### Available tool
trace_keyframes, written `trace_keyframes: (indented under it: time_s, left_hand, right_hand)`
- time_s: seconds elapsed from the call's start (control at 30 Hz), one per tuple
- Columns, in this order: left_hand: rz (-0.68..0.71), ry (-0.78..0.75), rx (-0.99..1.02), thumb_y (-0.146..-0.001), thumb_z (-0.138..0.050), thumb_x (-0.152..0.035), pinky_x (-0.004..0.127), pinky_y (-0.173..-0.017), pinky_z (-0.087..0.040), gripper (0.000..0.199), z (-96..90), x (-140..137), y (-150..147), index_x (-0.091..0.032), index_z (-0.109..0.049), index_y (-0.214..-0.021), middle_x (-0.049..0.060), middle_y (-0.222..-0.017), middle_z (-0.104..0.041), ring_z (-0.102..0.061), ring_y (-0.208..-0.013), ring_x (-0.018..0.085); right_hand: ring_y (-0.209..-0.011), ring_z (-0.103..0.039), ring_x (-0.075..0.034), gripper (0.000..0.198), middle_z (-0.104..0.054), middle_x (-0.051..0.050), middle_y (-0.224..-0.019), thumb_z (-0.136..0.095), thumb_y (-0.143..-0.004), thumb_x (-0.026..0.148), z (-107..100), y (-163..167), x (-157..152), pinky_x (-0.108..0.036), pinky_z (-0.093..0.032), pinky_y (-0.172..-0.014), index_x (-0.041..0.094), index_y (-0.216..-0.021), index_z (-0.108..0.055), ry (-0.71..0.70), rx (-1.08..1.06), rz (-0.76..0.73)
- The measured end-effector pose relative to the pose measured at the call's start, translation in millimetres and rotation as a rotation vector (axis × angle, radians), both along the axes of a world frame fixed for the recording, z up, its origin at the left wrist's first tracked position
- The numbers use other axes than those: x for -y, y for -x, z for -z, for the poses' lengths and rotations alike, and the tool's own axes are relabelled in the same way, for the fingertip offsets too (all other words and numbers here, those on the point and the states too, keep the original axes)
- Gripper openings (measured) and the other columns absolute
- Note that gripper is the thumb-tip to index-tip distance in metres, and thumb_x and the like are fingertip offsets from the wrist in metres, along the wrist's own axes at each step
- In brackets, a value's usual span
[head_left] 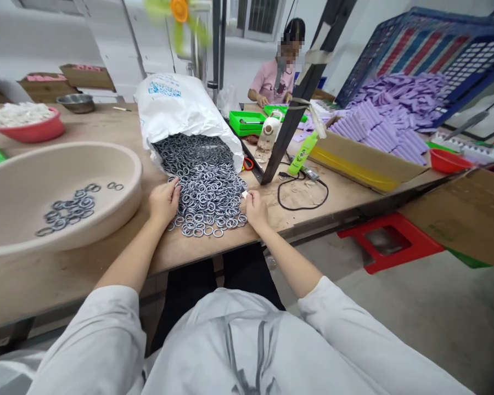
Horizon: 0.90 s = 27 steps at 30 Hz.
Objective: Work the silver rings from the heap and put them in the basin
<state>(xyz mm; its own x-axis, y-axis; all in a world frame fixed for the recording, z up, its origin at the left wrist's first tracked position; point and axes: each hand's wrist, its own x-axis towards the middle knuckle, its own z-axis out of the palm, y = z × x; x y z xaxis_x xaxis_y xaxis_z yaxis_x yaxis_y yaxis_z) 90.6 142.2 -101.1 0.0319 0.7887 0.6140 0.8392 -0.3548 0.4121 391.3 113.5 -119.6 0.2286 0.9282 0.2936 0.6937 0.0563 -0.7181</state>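
Note:
A heap of grey metal-looking rings point(208, 197) spills out of a white plastic sack point(181, 109) onto the table in front of me. At the heap's left edge is my left hand point(163, 204), its fingers bent and closed against the rings; what they hold, if anything, is hidden. My right hand point(256, 210) is on the right side of the heap, pinching a small white piece point(244, 193) whose kind I cannot make out. To the left stands a large beige basin point(123, 164), with a small cluster of rings point(72, 207) lying on its bottom.
A dark metal post point(290, 120) rises right of the sack. Nearby are a green bottle point(304, 152), a black cable point(280, 197) and green trays point(243, 123). Purple pieces point(379, 129) fill a carton at right. A co-worker point(274, 82) sits opposite. A red stool point(420, 244) stands below.

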Motion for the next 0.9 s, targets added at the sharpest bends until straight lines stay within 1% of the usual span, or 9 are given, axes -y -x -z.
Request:
trace_keyframes:
  time_s: [0.13,0.27,0.47,0.57,0.63,0.73,0.83,0.9]
  left_hand:
    - [-0.043,-0.005,-0.025,-0.098,-0.038,-0.042,0.043,-0.098,-0.044,0.051,3.5,0,-2,-0.013,-0.066,-0.128,0.017,-0.114,-0.071,-0.063,-0.106,0.029]
    - [-0.110,0.006,-0.046,-0.098,-0.038,-0.040,0.043,-0.096,-0.043,0.051,6.5,6,-1,-0.011,-0.063,-0.132,0.018,-0.113,-0.067,-0.060,-0.106,0.030]
    - [-0.115,0.056,-0.061,-0.097,-0.039,-0.037,0.040,-0.097,-0.044,0.046,7.1,8,0,-0.015,-0.065,-0.128,0.016,-0.111,-0.065,-0.059,-0.107,0.028]
    - [-0.116,0.075,-0.071,-0.097,-0.039,-0.038,0.044,-0.097,-0.045,0.045,10.1,4,3,-0.016,-0.068,-0.123,0.016,-0.110,-0.066,-0.059,-0.105,0.029]
    - [-0.119,0.103,-0.065,-0.096,-0.039,-0.038,0.048,-0.098,-0.044,0.044,14.4,0,6,-0.016,-0.069,-0.120,0.018,-0.114,-0.066,-0.058,-0.108,0.032]
    - [-0.085,0.153,-0.056,-0.096,-0.041,-0.036,0.052,-0.102,-0.043,0.042,23.0,-5,11,-0.017,-0.069,-0.120,0.019,-0.123,-0.065,-0.056,-0.115,0.033]
    - [-0.007,0.204,-0.061,-0.095,-0.042,-0.035,0.051,-0.106,-0.041,0.040,29.8,-8,13,-0.017,-0.071,-0.115,0.017,-0.123,-0.067,-0.056,-0.117,0.031]
    - [0.027,0.229,-0.058,-0.095,-0.042,-0.036,0.049,-0.108,-0.040,0.039,31.0,-6,13,-0.017,-0.071,-0.113,0.016,-0.124,-0.067,-0.057,-0.118,0.030]
  right_hand:
    - [-0.090,-0.063,-0.027,0.036,-0.071,-0.013,-0.102,-0.033,-0.101,0.038,0,0,-1,-0.033,-0.041,-0.075,0.018,-0.110,-0.060,0.002,0.023,0.009]
    - [-0.090,-0.062,-0.027,0.039,-0.070,-0.014,-0.101,-0.026,-0.101,0.037,1,-3,-5,-0.033,-0.040,-0.073,0.017,-0.110,-0.058,-0.026,-0.019,0.048]
    - [-0.081,-0.061,-0.024,0.032,-0.070,-0.011,-0.094,-0.035,-0.099,0.039,7,-2,-12,-0.030,-0.037,-0.068,0.020,-0.103,-0.060,-0.085,-0.097,0.047]
    - [-0.078,-0.060,-0.023,0.032,-0.070,-0.010,-0.090,-0.036,-0.099,0.040,8,0,-12,-0.030,-0.035,-0.066,0.020,-0.101,-0.061,-0.102,-0.097,0.043]
    - [-0.076,-0.059,-0.023,0.032,-0.070,-0.009,-0.089,-0.036,-0.099,0.040,8,0,-11,-0.029,-0.034,-0.064,0.020,-0.102,-0.061,-0.105,-0.085,0.041]
    - [-0.077,-0.059,-0.023,0.033,-0.070,-0.010,-0.090,-0.036,-0.098,0.040,8,-1,-9,-0.029,-0.034,-0.064,0.020,-0.102,-0.061,-0.102,-0.059,0.040]
    - [-0.078,-0.060,-0.024,0.035,-0.070,-0.010,-0.092,-0.034,-0.099,0.042,9,-2,-8,-0.030,-0.034,-0.064,0.019,-0.104,-0.061,-0.088,-0.037,0.031]
    - [-0.078,-0.059,-0.024,0.037,-0.070,-0.010,-0.091,-0.034,-0.099,0.043,9,-4,-7,-0.030,-0.035,-0.065,0.019,-0.105,-0.061,-0.072,-0.025,0.023]
